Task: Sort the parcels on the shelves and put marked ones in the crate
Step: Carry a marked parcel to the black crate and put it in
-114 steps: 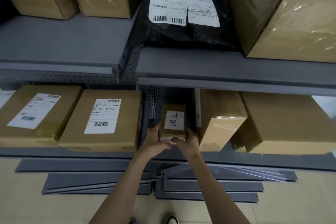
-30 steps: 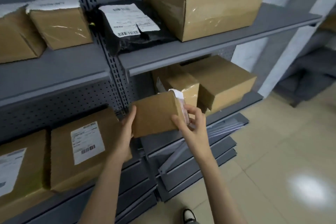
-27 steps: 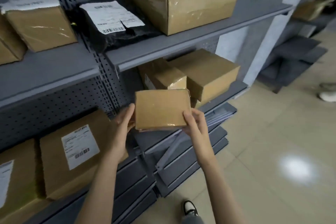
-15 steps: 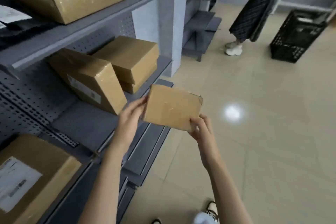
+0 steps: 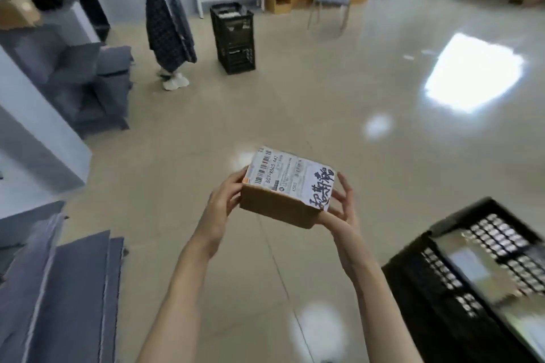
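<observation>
The small box [image 5: 287, 189] is no more at the shelf: before, both hands took it from the lower shelf, and now it is held over the open floor [image 5: 295, 97]. It was turned, so the white label with barcode and black handwriting now faces up. The left hand [image 5: 224, 203] grips its left end, the right hand [image 5: 342, 206] its right end. A black crate [image 5: 413, 289] has come into view at the lower right.

Crate [image 5: 483, 280] blurred, cut off
</observation>
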`<state>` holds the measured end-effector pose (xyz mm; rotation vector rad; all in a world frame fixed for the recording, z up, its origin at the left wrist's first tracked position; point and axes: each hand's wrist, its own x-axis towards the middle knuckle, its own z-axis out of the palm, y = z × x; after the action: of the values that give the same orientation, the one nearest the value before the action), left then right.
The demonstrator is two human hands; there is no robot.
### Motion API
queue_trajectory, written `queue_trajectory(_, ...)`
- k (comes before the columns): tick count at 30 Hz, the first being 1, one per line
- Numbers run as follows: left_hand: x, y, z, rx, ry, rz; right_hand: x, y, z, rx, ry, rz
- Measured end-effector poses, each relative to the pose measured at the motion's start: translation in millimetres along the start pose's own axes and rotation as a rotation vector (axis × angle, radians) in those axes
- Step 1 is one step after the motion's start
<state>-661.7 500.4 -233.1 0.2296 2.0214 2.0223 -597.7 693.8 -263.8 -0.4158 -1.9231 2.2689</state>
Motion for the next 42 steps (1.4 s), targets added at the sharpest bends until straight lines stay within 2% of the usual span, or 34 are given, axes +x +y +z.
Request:
queue_trajectory(4,47,-6,146,0.080,-0.331,0.036,-6,-19,-142,-0.031,0.136,0.043)
queue_trajectory(9,79,-30,286,0.170,-0.537,0.033,-34,-22,-258,0.084,0.411,0.080)
queue_trajectory(12,93,-51,344,0.270,-0.580,0.017,-43,-8,-302,0.256,0.617,0.090)
queue_trajectory(15,110,-72,401,0.274,-0.638,0.002,-40,12,-335,0.289,0.818,0.156)
queue_trajectory(18,127,-99,459,0.308,-0.809,-0.054,-34,34,-367,0.308,1.038,0.192)
queue_trajectory(22,149,-136,528,0.487,-1.042,-0.099,-28,55,-413,0.324,1.331,0.246)
queue_trajectory(26,161,-163,581,0.621,-1.296,-0.171,-19,71,-448,0.289,1.532,0.319)
queue_trajectory(33,161,-222,649,0.800,-1.546,-0.167,-20,129,-500,0.287,1.621,0.439)
queue_trajectory(36,154,-259,671,0.843,-1.608,-0.252,-31,159,-526,0.260,1.637,0.515)
queue_trajectory(42,130,-343,697,0.911,-1.636,-0.479,-53,226,-570,0.166,1.575,0.732)
